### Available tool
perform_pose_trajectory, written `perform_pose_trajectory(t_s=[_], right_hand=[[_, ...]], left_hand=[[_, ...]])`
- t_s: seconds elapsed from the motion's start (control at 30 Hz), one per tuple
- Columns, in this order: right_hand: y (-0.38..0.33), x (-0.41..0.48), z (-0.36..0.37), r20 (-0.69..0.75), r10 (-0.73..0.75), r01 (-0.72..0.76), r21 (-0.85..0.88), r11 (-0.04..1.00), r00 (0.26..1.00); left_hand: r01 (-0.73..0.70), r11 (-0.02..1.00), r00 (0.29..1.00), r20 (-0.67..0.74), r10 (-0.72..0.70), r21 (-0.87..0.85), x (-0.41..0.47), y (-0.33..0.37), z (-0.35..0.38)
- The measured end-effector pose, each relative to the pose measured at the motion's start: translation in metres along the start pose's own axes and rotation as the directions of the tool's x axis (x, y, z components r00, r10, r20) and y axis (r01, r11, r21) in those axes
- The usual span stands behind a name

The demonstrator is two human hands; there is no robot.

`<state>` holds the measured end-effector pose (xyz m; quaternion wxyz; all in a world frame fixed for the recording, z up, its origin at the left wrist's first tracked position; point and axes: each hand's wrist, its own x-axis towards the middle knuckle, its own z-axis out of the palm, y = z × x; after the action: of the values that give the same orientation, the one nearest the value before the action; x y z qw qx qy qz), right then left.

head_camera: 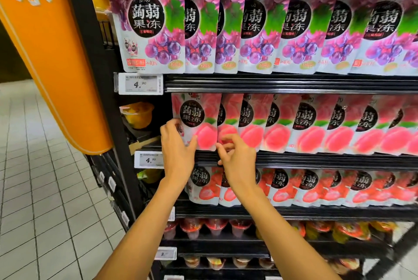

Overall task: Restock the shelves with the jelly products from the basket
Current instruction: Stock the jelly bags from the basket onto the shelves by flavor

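Observation:
A row of peach jelly pouches stands on the middle shelf (316, 160). My left hand (177, 146) grips the left edge and bottom of the leftmost peach pouch (199, 121), thumb on its front. My right hand (235, 153) is just right of it, its fingers curled at the bottom corner of that pouch and the pouch beside it (228, 119); I cannot tell whether they pinch it. No basket is in view.
Grape jelly pouches (248, 31) fill the shelf above, strawberry pouches (294, 189) the shelf below, and jelly cups (214, 227) the lower shelves. Price tags (140, 84) hang at the left end. An orange pillar sign (52, 53) and white floor tiles (45, 212) lie left.

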<state>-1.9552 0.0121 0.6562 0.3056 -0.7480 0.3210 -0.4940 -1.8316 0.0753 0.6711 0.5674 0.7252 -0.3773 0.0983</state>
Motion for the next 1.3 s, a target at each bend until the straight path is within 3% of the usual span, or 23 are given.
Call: perform_pose_trajectory(t_s=[0.2,0.4,0.53,0.8,1.3], right_hand=[[-0.001,-0.002,-0.004,-0.022,0.017,-0.017,-0.001,1.0,1.0],[0.001,0.003,-0.019,-0.219,0.102,-0.098,0.032,0.995,0.97],[0.002,0.007,-0.02,-0.171,0.136,-0.136,0.011,0.991,0.976],[0.006,0.009,-0.025,-0.148,0.147,-0.15,-0.009,0.989,0.978],[0.012,0.015,-0.035,-0.046,0.117,-0.121,-0.082,0.989,0.992]], left_hand=[[0.007,0.999,0.999,-0.035,-0.009,-0.037,0.0,0.002,-0.001],[0.01,1.0,1.0,-0.011,-0.01,0.03,0.003,0.007,0.001],[0.043,0.999,0.998,0.055,-0.041,-0.024,-0.001,0.017,0.011],[0.068,0.99,0.991,-0.12,-0.053,0.126,-0.006,0.021,0.014],[0.079,0.984,0.994,-0.086,-0.066,0.162,-0.011,0.025,0.026]])
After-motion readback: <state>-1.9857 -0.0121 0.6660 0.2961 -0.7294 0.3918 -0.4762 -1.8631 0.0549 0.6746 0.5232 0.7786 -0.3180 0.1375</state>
